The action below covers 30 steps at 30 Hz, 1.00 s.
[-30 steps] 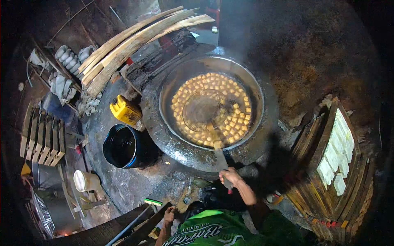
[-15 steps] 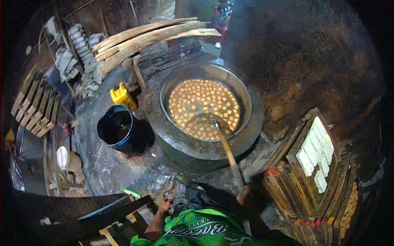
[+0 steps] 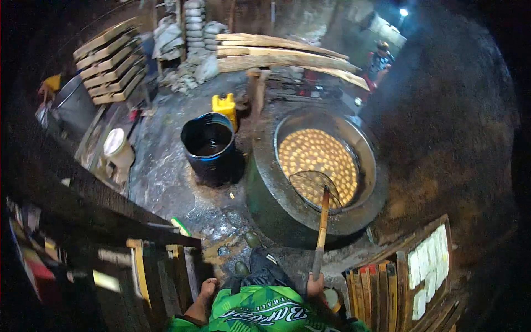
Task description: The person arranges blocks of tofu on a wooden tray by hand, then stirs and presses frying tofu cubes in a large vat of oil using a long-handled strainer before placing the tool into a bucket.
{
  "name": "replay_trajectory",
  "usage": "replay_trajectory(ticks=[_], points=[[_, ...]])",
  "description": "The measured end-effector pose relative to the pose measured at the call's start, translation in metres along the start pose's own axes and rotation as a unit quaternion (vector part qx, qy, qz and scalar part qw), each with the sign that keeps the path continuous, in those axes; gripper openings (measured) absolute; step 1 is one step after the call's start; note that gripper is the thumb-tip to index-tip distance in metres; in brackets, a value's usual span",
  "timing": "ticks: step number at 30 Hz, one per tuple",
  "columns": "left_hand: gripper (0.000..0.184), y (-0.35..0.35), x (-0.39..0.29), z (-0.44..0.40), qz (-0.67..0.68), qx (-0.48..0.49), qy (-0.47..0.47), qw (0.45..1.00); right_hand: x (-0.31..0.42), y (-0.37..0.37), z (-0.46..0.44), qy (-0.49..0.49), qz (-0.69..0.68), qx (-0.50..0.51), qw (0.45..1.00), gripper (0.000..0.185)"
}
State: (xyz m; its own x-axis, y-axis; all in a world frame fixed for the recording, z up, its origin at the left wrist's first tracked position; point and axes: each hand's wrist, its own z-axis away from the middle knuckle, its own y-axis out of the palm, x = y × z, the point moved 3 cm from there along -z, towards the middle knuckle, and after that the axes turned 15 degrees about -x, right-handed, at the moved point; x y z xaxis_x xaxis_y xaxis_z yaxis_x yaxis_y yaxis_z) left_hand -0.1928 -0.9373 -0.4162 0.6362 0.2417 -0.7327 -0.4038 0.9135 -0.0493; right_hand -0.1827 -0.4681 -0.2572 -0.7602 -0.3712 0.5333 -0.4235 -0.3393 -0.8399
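My right hand (image 3: 315,285) is closed around the lower end of a long-handled skimmer (image 3: 322,229). Its round mesh head rests at the near side of a large round pot (image 3: 366,149), among many golden tofu-like cubes (image 3: 318,149) in brownish liquid. The pot is set in a thick dark stove rim (image 3: 266,182). My left hand (image 3: 209,288) hangs low beside my green shirt, fingers curled, with nothing visible in it. White blocks (image 3: 428,257) lie on a tilted wooden tray at the right, near stacked wooden frames (image 3: 381,293).
Left of the stove stand a dark blue-rimmed drum (image 3: 207,157), a yellow jerrycan (image 3: 225,109) and a white bucket (image 3: 119,148). Long timber pieces (image 3: 282,55) lie behind. Stacked wooden racks (image 3: 113,61) stand at far left. Another person (image 3: 380,60) is in the background.
My view has turned left, so the stove and drum appear further right. The skimmer's head has shifted toward the pot's near left side. My right hand still holds its handle.
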Motion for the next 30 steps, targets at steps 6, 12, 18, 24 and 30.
replay_trajectory(ticks=[6, 12, 18, 24, 30], points=[[0.018, 0.013, -0.034, 0.045, -0.172, -0.043, 0.048, 0.983, -0.041, 0.011, -0.017, -0.069, 0.002, -0.007, 0.998, 0.075], [0.02, 0.034, 0.003, 0.001, -0.179, -0.004, 0.069, 0.981, -0.033, -0.003, -0.025, -0.048, 0.06, 0.05, 0.996, 0.069], [0.02, 0.043, -0.037, 0.029, -0.213, -0.018, 0.095, 0.972, -0.008, -0.008, -0.023, -0.021, 0.119, 0.042, 0.992, 0.067], [0.024, 0.019, -0.012, 0.023, -0.214, -0.154, 0.123, 0.957, -0.068, 0.042, -0.049, 0.096, 0.031, 0.116, 0.988, 0.063], [0.018, 0.011, 0.001, 0.013, -0.167, -0.154, 0.108, 0.968, -0.002, -0.008, -0.021, 0.043, 0.12, 0.069, 0.989, 0.066]])
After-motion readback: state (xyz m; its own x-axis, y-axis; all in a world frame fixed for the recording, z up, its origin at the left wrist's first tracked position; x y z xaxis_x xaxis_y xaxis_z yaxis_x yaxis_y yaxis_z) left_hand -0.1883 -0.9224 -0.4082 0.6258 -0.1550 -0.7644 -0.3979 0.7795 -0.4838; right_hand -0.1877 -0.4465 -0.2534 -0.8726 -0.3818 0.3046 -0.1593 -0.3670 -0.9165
